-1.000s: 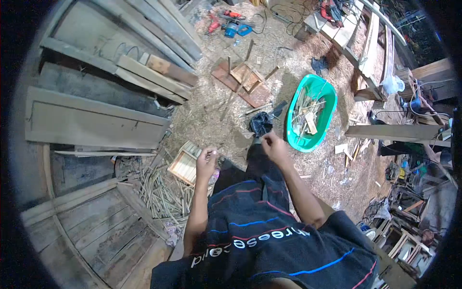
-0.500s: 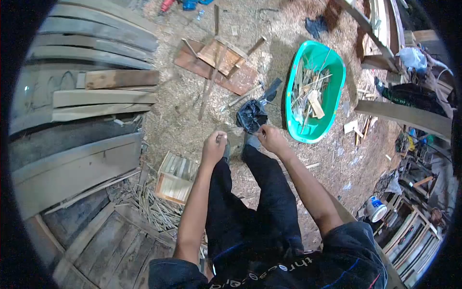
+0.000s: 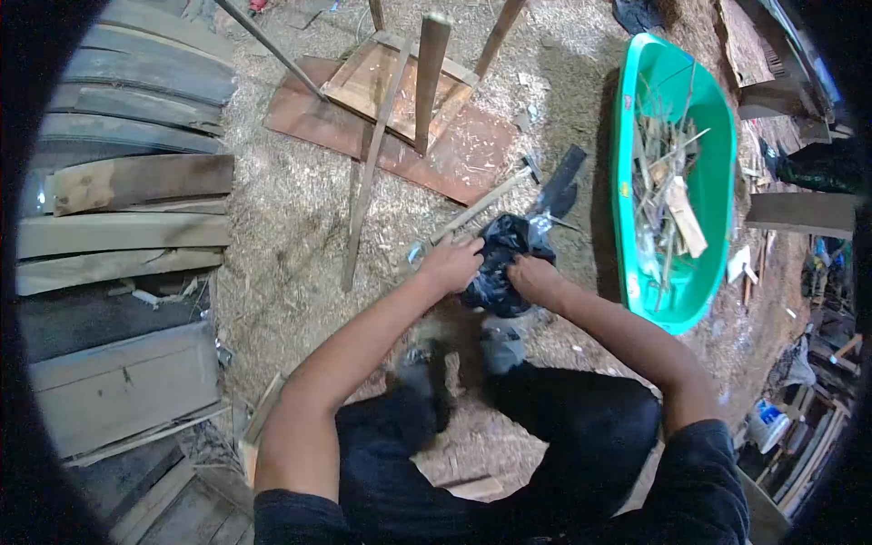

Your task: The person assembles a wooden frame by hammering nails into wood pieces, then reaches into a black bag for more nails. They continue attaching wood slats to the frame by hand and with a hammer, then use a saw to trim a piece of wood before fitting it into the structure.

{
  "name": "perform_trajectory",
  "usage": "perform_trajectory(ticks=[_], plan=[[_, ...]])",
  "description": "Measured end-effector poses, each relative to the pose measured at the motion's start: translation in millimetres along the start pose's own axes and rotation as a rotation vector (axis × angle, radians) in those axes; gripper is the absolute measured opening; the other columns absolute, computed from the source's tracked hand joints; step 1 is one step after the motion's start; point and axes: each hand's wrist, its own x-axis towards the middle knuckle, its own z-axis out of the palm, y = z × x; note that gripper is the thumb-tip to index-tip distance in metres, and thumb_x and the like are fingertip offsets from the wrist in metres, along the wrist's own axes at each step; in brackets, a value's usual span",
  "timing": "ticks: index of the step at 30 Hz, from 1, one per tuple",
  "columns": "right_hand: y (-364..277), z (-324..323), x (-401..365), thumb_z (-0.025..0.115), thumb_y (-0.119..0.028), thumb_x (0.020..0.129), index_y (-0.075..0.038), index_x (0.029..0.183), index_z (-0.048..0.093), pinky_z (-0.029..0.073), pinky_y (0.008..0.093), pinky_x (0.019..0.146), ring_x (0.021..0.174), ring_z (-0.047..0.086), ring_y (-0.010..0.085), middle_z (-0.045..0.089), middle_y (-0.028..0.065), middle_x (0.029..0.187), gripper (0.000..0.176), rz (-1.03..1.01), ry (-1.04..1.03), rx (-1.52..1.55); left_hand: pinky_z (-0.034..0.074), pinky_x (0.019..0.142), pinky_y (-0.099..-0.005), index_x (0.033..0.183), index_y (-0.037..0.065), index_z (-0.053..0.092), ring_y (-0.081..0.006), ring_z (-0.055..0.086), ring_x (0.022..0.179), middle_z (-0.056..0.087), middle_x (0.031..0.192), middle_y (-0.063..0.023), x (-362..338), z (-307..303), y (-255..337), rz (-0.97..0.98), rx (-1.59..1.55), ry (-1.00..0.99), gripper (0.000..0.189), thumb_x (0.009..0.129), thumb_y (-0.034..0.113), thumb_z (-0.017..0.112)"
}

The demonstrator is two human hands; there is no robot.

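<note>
Head view, person bent forward over a sawdust-covered floor (image 3: 291, 254).

- Left hand (image 3: 451, 263): centre of frame, fingers curled down onto the left edge of a black plastic bag (image 3: 502, 247), gripping the plastic.
- Right hand (image 3: 536, 279): just right of centre, closed on the bag's right side, knuckles up.
- Bag: on the ground between the two hands, touching both, just in front of the person's feet. It is crumpled and not lifted. Whether its mouth is open cannot be told, and any contents are hidden.
- Near the bag: a wooden-handled hammer (image 3: 480, 207) lies slanting up to the right, its handle end just beside the left hand. A dark flat piece (image 3: 563, 180) lies just above the bag.
- Right of frame: green tub (image 3: 621, 213) holding thin sticks and wood offcuts, near the bag but apart from it.
- Top centre: upturned wooden stool (image 3: 427, 77) on a reddish board (image 3: 459, 154).
- Left of frame: stacked planks (image 3: 136, 182).

Progress, as a judgement: the bag is grasped with both hands, with nothing seen taken out or put in, so the handling looks early.
</note>
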Motion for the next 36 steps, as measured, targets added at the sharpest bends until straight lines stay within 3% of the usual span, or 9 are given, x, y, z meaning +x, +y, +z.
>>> perform_trajectory(ticks=[4,10,17,20,21,24,30,34,36], plan=[[3,18,7,0.049,-0.008,0.087,-0.001,0.102,0.06,0.057,0.0408,0.068,0.081,0.068,0.0351,0.059,0.0193,0.106,0.02,0.018,0.034,-0.079,0.039,0.105,-0.0446,0.105,0.003,0.065,-0.0307,0.048,0.127,0.05,0.135,-0.0166,8,33,-36,0.122,0.024,0.054,0.025,0.088,0.019,0.056],[12,9,7,0.05,-0.012,0.088,-0.005,0.095,0.063,0.056,0.0448,0.063,0.074,0.068,0.0353,0.065,0.0205,0.084,0.017,0.022,0.079,-0.036,0.046,0.094,-0.0462,0.099,0.003,0.063,-0.0298,0.059,0.103,0.062,0.106,-0.0152,-28,-9,-66,0.325,-0.1,0.141,0.018,0.085,0.012,0.061],[-17,-55,47,0.063,-0.018,0.083,-0.001,0.085,0.064,0.054,0.0487,0.067,0.075,0.067,0.0408,0.066,0.0237,0.077,0.017,-0.073,0.234,0.101,0.047,0.097,-0.0455,0.118,0.001,0.053,-0.0333,0.06,0.105,0.061,0.112,-0.0199,-55,-38,-111,-0.424,-0.062,0.691,0.038,0.083,0.013,0.062],[-34,-66,64,0.065,-0.024,0.084,0.001,0.088,0.063,0.053,0.0502,0.069,0.076,0.064,0.0433,0.065,0.0237,0.077,0.025,-0.052,0.341,0.183,0.045,0.099,-0.0459,0.131,-0.001,0.043,-0.0382,0.057,0.112,0.056,0.122,-0.0265,-55,-6,-148,-0.637,0.044,0.722,0.054,0.083,0.014,0.062],[-41,-69,63,0.064,-0.024,0.085,0.0,0.088,0.063,0.052,0.0504,0.069,0.076,0.064,0.0428,0.065,0.0233,0.075,0.024,-0.065,0.357,0.199,0.048,0.094,-0.0465,0.132,-0.002,0.045,-0.0384,0.061,0.107,0.061,0.117,-0.0254,-54,-16,-151,-0.846,-0.309,0.376,0.054,0.083,0.014,0.061],[-61,-70,60,0.062,-0.023,0.087,0.0,0.09,0.062,0.051,0.0514,0.07,0.077,0.063,0.0448,0.064,0.0242,0.074,0.023,-0.106,0.329,0.242,0.053,0.083,-0.0443,0.128,-0.002,0.05,-0.0345,0.067,0.091,0.067,0.101,-0.0221,-61,8,-165,-0.763,-0.308,0.28,0.046,0.085,0.013,0.059],[-47,-82,77,0.064,-0.022,0.083,0.002,0.083,0.066,0.052,0.0493,0.072,0.078,0.065,0.0434,0.067,0.0241,0.081,0.025,-0.108,0.516,0.559,0.04,0.043,-0.0294,0.09,0.005,0.057,-0.011,0.049,0.05,0.052,0.064,-0.0029,-70,22,-153,-0.528,-1.26,0.711,0.016,0.095,0.02,0.054],[-39,-81,89,0.066,-0.019,0.084,0.003,0.084,0.067,0.052,0.0392,0.067,0.067,0.066,0.0266,0.065,0.0166,0.07,0.022,-0.036,0.689,0.669,0.034,0.04,-0.0266,0.083,0.007,0.053,-0.0084,0.042,0.045,0.043,0.058,0.0027,-101,-36,-92,-0.66,-1.374,0.786,0.026,0.098,0.028,0.054],[-43,-92,97,0.068,-0.027,0.086,0.005,0.109,0.059,0.053,0.0376,0.075,0.084,0.065,0.0255,0.064,0.0213,0.096,0.04,0.068,0.624,0.721,0.034,0.039,-0.0258,0.08,0.007,0.055,-0.0079,0.044,0.045,0.049,0.06,0.0027,-116,-39,-99,-0.695,-1.309,0.754,0.035,0.099,0.036,0.054]])
